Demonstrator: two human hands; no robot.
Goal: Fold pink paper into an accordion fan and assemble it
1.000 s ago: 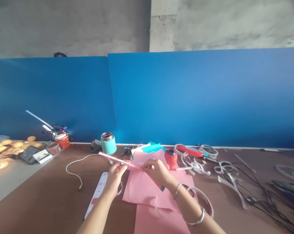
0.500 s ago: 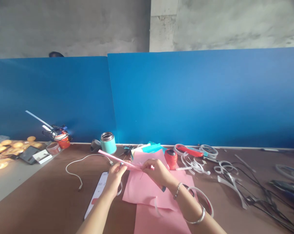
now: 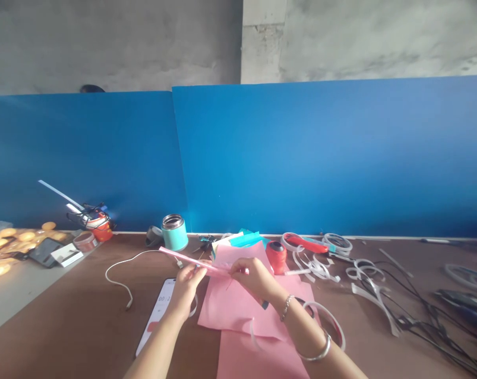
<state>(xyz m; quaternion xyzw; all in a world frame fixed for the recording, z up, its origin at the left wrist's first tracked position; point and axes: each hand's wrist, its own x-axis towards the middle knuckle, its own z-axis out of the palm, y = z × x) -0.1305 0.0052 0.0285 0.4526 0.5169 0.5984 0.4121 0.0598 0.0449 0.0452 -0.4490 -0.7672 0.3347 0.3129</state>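
My left hand (image 3: 186,289) is closed on a long narrow strip of folded pink paper (image 3: 179,257), which slants up to the left past my fingers. The fingers of my right hand (image 3: 254,276) pinch the strip's right end, and a thin thread-like line hangs there. Just under both hands lie several overlapping pink paper sheets (image 3: 230,305) on the brown table. A curled translucent strip (image 3: 254,337) rests on the lower sheet. What sits under my right palm is partly hidden; a dark tip shows beside it.
Left of my forearm lies a phone (image 3: 159,310) with a timer showing. A teal metal cup (image 3: 174,232), a red thread spool (image 3: 277,258) and blue paper (image 3: 244,240) stand at the back. Tape rolls (image 3: 337,243), a white cable (image 3: 108,271) and black cables (image 3: 424,321) lie about.
The left end of the pink strip has dipped slightly. Both hands keep their hold in nearly the same place, and the whole view has shifted a little.
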